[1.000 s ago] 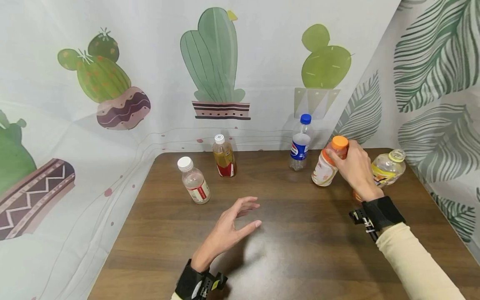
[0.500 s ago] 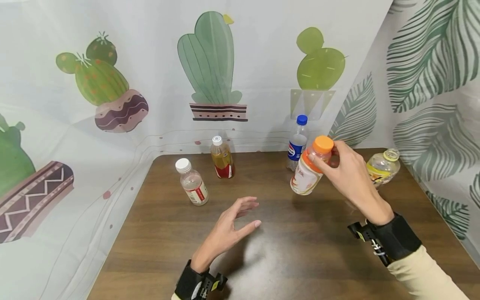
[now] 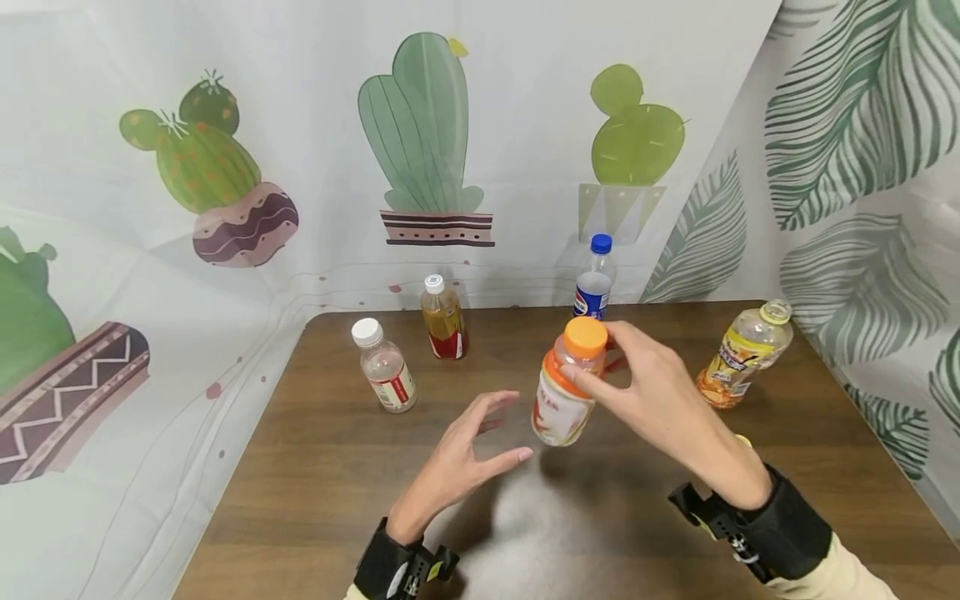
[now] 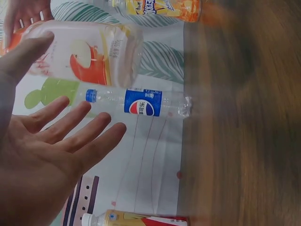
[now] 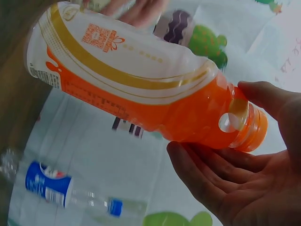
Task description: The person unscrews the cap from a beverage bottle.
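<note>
Since a second ago, the orange bottle (image 3: 561, 408) has come across toward 8 o'clock, and the yellow bottle (image 3: 742, 358), then partly behind the right hand (image 3: 663, 396), now shows whole. That hand's thumb and fingers curl round the orange bottle's neck, holding it cap up, off the bench (image 3: 330, 492), near the middle of the head view; its wrap hides what is inside. At 8 o'clock from it, the left hand (image 3: 456, 457) is relaxed, digits apart, near the bottle with a narrow gap. With the orange bottle as clock centre, the clear bottle (image 3: 388, 371) stands at 9, see-through under its white cap; the amber bottle (image 3: 445, 323) at 10 is brownish, liquid or plastic unclear; the blue bottle (image 3: 592, 297), see-through around its label, stands just past 12; the yellow bottle at 3 is orange low down, drink or print unclear. Amber and blue stand near the far edge, a wide gap between; clear sits nearer the left edge, yellow the right. At 6 o'clock, wood stretches between the hands.
</note>
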`<state>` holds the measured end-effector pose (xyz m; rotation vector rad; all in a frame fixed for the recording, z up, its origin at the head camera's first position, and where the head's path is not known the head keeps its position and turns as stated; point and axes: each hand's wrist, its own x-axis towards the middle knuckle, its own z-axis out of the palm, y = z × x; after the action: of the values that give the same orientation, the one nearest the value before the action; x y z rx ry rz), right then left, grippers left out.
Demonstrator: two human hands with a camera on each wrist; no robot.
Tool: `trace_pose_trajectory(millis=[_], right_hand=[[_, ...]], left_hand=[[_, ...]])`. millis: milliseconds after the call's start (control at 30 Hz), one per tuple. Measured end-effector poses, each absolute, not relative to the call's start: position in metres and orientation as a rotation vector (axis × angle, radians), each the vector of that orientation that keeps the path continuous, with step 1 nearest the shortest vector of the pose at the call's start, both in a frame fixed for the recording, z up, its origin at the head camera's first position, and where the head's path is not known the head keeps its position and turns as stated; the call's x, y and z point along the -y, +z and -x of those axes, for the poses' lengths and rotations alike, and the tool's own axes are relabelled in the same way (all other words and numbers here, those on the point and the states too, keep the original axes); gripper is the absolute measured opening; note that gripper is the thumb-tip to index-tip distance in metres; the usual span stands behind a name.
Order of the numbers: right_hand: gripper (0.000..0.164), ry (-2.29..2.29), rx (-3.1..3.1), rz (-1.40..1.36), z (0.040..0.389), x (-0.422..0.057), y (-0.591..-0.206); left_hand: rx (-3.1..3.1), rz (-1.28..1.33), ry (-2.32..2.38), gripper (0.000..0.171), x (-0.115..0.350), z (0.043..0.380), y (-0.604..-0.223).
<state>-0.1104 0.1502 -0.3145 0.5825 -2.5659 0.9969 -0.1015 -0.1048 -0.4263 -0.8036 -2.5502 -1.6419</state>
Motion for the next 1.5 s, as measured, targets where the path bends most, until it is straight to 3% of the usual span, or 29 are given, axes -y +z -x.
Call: trace_pose_trajectory(millis=[267,633,800,1033,1333,1500], right_hand=[[0.044,1.151,2.59,-0.722,0.094,-0.126,-0.328],[0.041,1.233,2.627,-0.775,0.087,-0.121,-0.339],[0.046,0.96,2.667,-0.775,0.088,-0.13,-0.34],[0.038,0.649,2.553,-0.741,0.091,-0.123,-0.327],[0.053,0.524,2.555,-0.447,0.092,-0.109,-0.322],[0.047,0.623,2.524,-0.511,0.099,-0.111,-0.325]], left_hand=[[2.55,0.813,-1.676,0.077,0.098,0.096,-0.426],[2.612,0.761,-1.712,0.069,0.095,0.089,-0.428],[2.632,0.667,-1.714,0.069,0.093,0.084,-0.431],[2.595,0.647,-1.654,0.071,0.092,0.083,-0.432],[2.543,0.649,-1.399,0.075,0.088,0.087,-0.43],[2.536,0.648,-1.391,0.075,0.088,0.086,-0.429]])
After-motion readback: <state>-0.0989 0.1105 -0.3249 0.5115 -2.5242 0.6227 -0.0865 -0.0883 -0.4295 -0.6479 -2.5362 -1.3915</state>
